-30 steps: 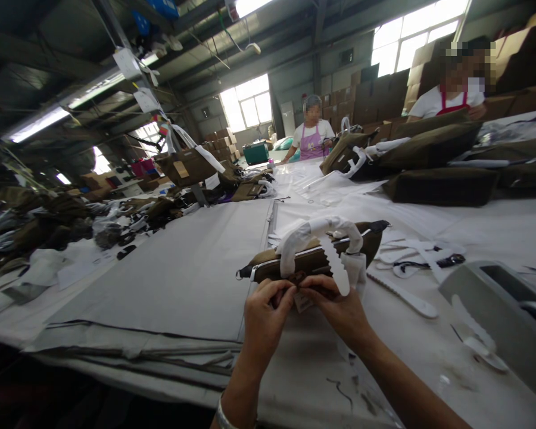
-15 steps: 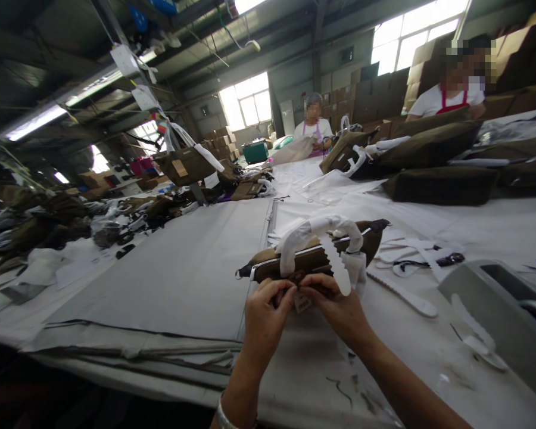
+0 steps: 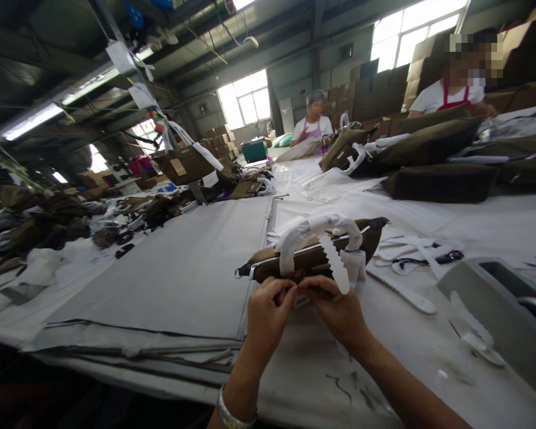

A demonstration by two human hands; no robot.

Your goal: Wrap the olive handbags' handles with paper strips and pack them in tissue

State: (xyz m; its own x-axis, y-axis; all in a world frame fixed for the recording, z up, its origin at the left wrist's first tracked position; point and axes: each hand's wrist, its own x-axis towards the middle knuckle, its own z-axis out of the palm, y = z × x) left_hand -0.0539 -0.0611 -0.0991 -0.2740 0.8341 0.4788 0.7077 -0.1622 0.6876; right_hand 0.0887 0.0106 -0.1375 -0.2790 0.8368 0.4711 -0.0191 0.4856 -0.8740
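Note:
An olive-brown handbag (image 3: 261, 273) with a silver zip stands on the white table in front of me. Its handles (image 3: 288, 249) are wrapped in white, and a notched white strip (image 3: 336, 265) hangs over its front. My left hand (image 3: 270, 307) and my right hand (image 3: 333, 307) meet at the bag's near side, thumbs and forefingers pinched close together. Just above the fingertips is a small brown leather piece (image 3: 297, 275); a white tag (image 3: 301, 300) shows below, between the hands. Whatever the fingertips pinch is too small and covered to make out.
Grey sheets (image 3: 178, 274) are stacked on the left. White notched strips (image 3: 402, 292) and a grey tape dispenser-like block (image 3: 482, 304) lie to the right. More olive bags (image 3: 442, 185) are piled at the back right. Two people work across the table.
Both hands stay pinched at the same spot on the bag, with the right fingers shifted slightly. The white tag between them has tilted a little. Across the table, a person's hand has risen.

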